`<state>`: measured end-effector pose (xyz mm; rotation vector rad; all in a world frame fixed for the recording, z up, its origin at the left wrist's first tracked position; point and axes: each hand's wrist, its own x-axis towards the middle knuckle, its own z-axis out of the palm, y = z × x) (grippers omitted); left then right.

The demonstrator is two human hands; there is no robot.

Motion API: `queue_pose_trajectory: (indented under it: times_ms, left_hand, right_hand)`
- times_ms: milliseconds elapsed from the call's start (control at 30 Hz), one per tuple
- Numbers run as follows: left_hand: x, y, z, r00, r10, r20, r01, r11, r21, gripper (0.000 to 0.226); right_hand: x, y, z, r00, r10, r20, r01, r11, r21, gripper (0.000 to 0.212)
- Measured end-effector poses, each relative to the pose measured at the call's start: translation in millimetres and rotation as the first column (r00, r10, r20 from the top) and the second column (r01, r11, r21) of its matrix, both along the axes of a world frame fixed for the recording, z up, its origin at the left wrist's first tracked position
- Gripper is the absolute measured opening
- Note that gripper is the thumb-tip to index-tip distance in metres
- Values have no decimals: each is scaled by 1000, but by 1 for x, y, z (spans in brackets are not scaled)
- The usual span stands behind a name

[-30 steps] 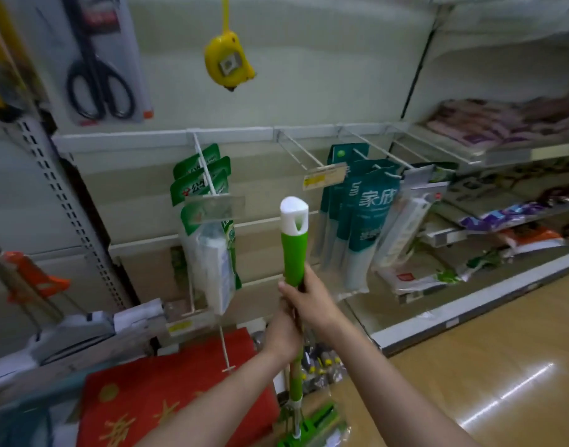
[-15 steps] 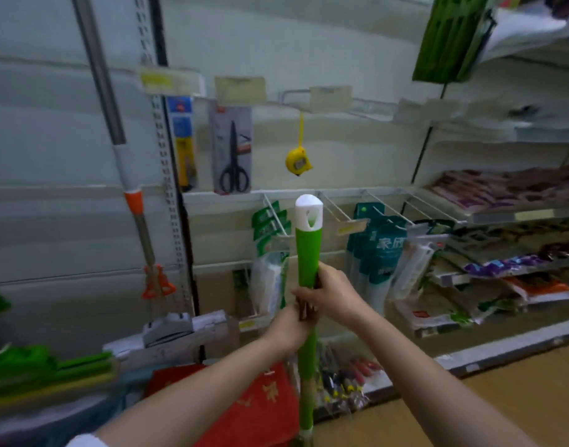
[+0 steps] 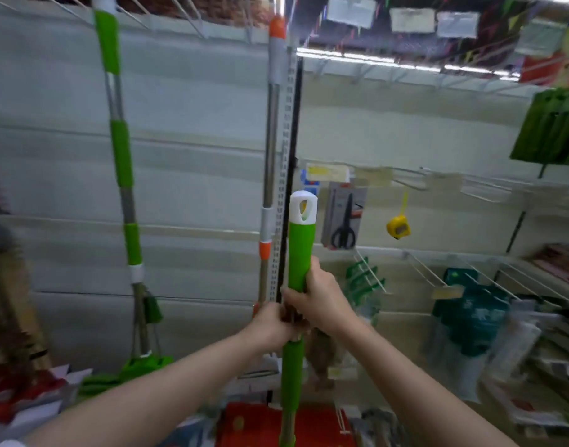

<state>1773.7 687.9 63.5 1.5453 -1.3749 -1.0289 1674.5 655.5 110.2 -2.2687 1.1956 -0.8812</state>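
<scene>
I hold a green mop handle [image 3: 302, 250] upright in front of a shop shelf wall; it ends in a white cap with a hanging hole [image 3: 303, 207]. My right hand [image 3: 322, 300] grips the green grip just below the top. My left hand [image 3: 270, 324] grips the pole directly under it, the two hands touching. The pole runs down out of the bottom of the view; its head is hidden.
Another green mop [image 3: 123, 195] and an orange-and-steel mop pole [image 3: 270, 150] hang on the wall to the left. Packaged scissors [image 3: 343, 217] and a yellow tape measure [image 3: 398, 226] hang to the right, above wire hooks with green packets [image 3: 470, 314]. Red packages [image 3: 254, 427] lie below.
The view has tilted upward and leftward, bringing the hanging mops and the upper shelf into sight. Both hands keep the same grip on the handle, which stays upright.
</scene>
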Motion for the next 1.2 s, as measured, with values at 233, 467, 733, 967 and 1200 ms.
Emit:
queue_pose_trajectory:
  times_ms: [233, 467, 733, 967, 1200]
  left_hand:
    - [124, 68, 49, 998, 62, -16, -63, 995, -77, 15]
    - [220, 106, 100, 992, 108, -63, -117, 977, -179, 7]
    - [285, 97, 156, 988, 150, -37, -154, 923, -353, 12]
    - [336, 64, 207, 979, 199, -43, -193, 838, -510, 31]
    - [379, 29, 257, 969, 242, 41, -171, 786, -594, 24]
  right_hand:
    - [125, 60, 63, 984, 139, 114, -131, 989, -74, 28]
    - [225, 94, 111, 967, 199, 161, -170, 969, -176, 21]
    - [299, 77, 150, 955, 240, 175, -196, 952, -237, 22]
    - [363, 31, 183, 950, 271, 156, -206, 918, -340, 28]
    - [409, -6, 236, 947, 233, 221, -132, 909, -396, 34]
